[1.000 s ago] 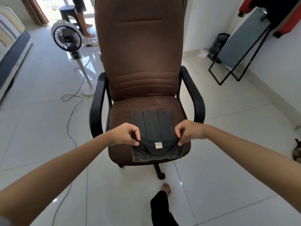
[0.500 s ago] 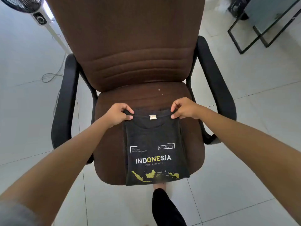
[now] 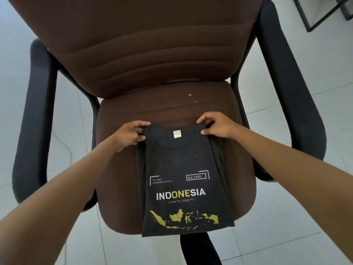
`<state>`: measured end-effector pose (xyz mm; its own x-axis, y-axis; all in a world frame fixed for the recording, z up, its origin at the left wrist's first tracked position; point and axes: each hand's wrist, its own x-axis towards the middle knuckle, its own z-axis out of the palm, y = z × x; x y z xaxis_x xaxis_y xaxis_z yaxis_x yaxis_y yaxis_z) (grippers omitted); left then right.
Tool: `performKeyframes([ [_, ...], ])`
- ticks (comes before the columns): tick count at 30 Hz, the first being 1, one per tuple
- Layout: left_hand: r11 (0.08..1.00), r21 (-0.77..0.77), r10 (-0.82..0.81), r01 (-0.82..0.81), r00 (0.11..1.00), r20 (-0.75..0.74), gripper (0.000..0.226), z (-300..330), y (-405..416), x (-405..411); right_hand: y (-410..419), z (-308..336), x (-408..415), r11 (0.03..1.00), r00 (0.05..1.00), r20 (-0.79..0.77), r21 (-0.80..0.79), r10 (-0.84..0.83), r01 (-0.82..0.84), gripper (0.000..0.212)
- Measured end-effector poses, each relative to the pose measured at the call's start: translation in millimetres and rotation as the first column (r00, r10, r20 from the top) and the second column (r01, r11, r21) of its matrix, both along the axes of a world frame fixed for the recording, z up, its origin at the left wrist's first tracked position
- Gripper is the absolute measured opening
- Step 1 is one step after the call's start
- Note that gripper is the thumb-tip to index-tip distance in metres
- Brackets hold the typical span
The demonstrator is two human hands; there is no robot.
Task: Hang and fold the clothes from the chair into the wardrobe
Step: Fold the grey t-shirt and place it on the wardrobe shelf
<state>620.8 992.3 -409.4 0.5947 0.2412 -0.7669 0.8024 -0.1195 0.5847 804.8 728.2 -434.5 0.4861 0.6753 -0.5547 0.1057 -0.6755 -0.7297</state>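
Observation:
A black T-shirt [image 3: 183, 169] printed with "INDONESIA" and a yellow map lies folded into a narrow rectangle on the brown seat of the office chair [image 3: 118, 115]. Its collar end points toward the backrest and its lower edge hangs slightly over the seat's front. My left hand [image 3: 129, 134] pinches the shirt's left shoulder corner. At the right shoulder corner my right hand [image 3: 215, 125] pinches the cloth with thumb and fingers. The wardrobe is out of view.
Black armrests [image 3: 36, 119] flank the seat on both sides, the right armrest [image 3: 298, 104] close to my right forearm. White tiled floor [image 3: 286, 226] surrounds the chair. A dark metal frame [image 3: 324, 14] stands at the top right. My dark trouser leg [image 3: 198, 251] shows below the seat.
The shirt was flipped over and laid out along the seat with its printed front up. My head has moved closer and lower over the chair; both hands kept their hold on the shoulder corners.

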Motion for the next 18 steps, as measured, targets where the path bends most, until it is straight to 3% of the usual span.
performKeyframes([
  [4, 0.995, -0.058, 0.086, -0.084, 0.996, 0.025, 0.049, -7, -3, -6, -7, -4, -10, 0.998, 0.999, -0.032, 0.055, -0.036, 0.038, 0.035],
  [8, 0.998, -0.065, 0.031, -0.026, 0.996, 0.085, 0.04, -1, -3, -7, -9, 1, -16, 0.997, 0.992, -0.109, 0.036, -0.059, 0.063, 0.031],
  [11, 0.997, -0.08, 0.025, -0.015, 0.992, 0.125, 0.038, 6, 4, -2, -10, 7, -10, 0.994, 0.993, -0.084, 0.054, -0.086, 0.09, 0.031],
  [18, 0.992, -0.114, -0.049, 0.062, 0.993, 0.111, 0.044, 9, 11, 6, -5, 18, -3, 0.985, 0.972, -0.178, 0.042, -0.155, 0.165, 0.023],
])
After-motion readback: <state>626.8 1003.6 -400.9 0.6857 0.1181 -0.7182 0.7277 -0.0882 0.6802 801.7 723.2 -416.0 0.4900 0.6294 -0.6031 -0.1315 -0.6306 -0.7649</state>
